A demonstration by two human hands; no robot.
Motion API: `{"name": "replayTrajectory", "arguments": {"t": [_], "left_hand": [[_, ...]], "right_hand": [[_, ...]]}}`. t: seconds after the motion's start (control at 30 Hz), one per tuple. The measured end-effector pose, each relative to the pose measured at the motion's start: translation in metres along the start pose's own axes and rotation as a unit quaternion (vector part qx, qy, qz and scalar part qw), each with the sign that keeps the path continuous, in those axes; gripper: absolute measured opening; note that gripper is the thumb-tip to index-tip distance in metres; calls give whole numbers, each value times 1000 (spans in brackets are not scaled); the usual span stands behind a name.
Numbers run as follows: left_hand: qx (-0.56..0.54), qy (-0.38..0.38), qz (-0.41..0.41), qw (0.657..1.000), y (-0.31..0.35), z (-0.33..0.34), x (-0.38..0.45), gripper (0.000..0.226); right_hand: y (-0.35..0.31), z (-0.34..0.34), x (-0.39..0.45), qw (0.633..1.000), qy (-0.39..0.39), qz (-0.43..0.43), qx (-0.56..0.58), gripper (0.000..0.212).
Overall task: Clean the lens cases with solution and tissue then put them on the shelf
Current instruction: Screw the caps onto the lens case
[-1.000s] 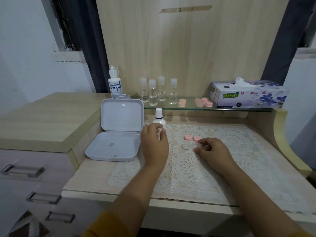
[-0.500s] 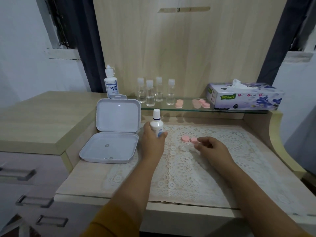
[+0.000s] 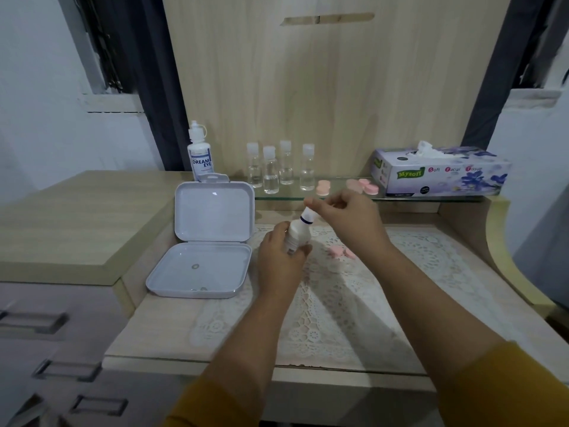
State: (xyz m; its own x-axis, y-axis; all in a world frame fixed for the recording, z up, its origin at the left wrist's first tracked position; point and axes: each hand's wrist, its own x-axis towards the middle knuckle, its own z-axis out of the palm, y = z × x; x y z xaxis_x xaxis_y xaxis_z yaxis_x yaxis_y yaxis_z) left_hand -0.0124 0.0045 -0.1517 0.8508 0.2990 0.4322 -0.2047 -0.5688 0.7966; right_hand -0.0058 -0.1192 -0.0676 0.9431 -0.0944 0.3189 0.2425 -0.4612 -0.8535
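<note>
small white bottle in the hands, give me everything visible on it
The small white bottle looks like opaque plastic, with a rounded body, a dark blue ring at the neck and a white cap. It is held above the lace mat, tilted with the cap up and to the right. The left hand grips its body, hiding the lower part; the right hand pinches the cap. Whether the cap is loosened cannot be told.

Single head view, looking forward and down, close over desk (image 3: 160,328), facing wooden back panel (image 3: 323,87).
</note>
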Motion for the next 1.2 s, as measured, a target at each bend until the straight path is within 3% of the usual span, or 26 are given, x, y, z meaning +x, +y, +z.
{"name": "replayTrajectory", "arguments": {"t": [0.17, 0.37, 0.6, 0.77, 0.8, 0.9, 1.0, 1.2], "left_hand": [[-7, 4, 6, 1000, 1, -1, -2, 46], [-1, -2, 19, 1000, 0, 4, -2, 49], [6, -23, 43, 999, -3, 6, -3, 43], [14, -7, 44, 999, -4, 8, -1, 46], [15, -8, 44, 999, -5, 8, 0, 46], [14, -5, 43, 999, -5, 6, -1, 45], [30, -2, 37, 999, -4, 5, 0, 46], [22, -19, 57, 998, -6, 10, -1, 50]], "right_hand": [[-10, 7, 6, 999, -6, 1, -41, 31], [-4, 5, 7, 996, -28, -14, -85, 48], [1, -1, 8, 985, -81, -40, -148, 18], [3, -9, 10, 994, -110, -3, 8, 25], [2, -10, 9, 994, -106, 15, 7, 23], [2, -10, 6, 991, -120, 22, -62, 45], [0, -12, 2, 989, -136, 37, 46, 52], [2, -8, 4, 990, -68, 28, -123, 36]]}}
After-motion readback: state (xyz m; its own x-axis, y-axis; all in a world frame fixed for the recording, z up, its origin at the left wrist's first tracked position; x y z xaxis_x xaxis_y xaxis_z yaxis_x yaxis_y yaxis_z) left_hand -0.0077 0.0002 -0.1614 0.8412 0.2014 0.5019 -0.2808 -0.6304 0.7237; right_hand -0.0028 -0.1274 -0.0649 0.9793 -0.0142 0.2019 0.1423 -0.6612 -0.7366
